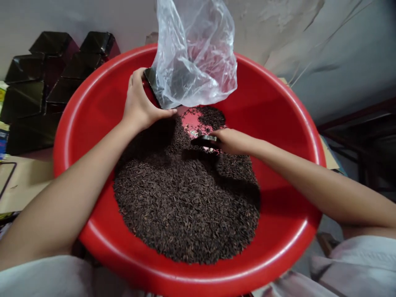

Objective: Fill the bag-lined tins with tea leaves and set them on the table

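Note:
A big red basin [287, 123] holds a heap of dark brown, dry loose bits that look like loose tea leaves [188, 210]. At its far side, my left hand [140, 99] is wrapped around a dark box [152, 84]. A clear plastic bag [198, 57] spreads out of the box and hides much of it. Over the middle of the heap, the fingers of my right hand [232, 140] are closed on a dark, shiny, flat-edged tool [206, 141], perhaps a scoop. Its far part is hard to make out against the leaves.
Several dark boxes [24, 99] are stacked on a pale surface [34, 173] left of the basin. Behind it stands a grey wall [278, 33] with peeling patches. A dark frame [365, 119] shows at the right.

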`<act>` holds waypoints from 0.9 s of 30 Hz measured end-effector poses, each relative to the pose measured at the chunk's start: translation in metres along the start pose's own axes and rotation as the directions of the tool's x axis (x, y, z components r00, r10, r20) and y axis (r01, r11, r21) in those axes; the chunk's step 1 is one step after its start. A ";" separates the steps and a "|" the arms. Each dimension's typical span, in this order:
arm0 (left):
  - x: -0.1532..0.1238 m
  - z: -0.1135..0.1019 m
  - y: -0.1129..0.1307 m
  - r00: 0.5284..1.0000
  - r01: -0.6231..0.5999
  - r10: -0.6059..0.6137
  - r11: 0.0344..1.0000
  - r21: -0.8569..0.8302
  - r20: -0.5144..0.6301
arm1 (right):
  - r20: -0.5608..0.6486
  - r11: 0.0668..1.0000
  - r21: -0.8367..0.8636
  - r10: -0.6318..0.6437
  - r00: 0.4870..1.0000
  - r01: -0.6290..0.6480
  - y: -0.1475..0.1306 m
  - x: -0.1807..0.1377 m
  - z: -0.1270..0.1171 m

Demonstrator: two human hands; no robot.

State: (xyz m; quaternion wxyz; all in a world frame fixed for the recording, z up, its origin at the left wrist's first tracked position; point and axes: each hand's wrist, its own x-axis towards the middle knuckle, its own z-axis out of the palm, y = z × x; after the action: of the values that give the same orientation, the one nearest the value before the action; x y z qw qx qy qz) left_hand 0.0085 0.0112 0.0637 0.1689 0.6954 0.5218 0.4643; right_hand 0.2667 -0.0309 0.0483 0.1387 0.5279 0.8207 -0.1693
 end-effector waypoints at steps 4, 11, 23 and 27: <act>-0.003 0.002 0.001 0.997 0.011 -0.014 0.999 0.038 0.073 | -0.071 0.978 0.042 0.208 0.976 -0.205 0.039 0.027 0.015; -0.005 0.004 -0.013 0.994 -0.010 0.004 0.999 0.046 0.112 | -0.275 0.932 0.063 0.360 0.892 -0.357 0.035 0.037 0.047; -0.031 0.030 -0.044 0.913 -0.377 0.353 0.922 0.089 0.205 | 0.038 0.759 0.649 -0.097 0.995 0.050 -0.019 0.025 0.104; -0.029 0.030 -0.059 0.782 -0.611 0.572 0.781 0.127 0.246 | 0.097 0.631 0.767 -0.292 0.952 0.115 -0.024 0.014 0.092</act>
State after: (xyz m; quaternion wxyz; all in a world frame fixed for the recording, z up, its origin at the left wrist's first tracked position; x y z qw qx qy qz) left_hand -0.0012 0.0166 -0.0078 -0.0067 0.8795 0.3006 0.3689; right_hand 0.2434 -0.0683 -0.0375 -0.0262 0.4197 0.7109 -0.5637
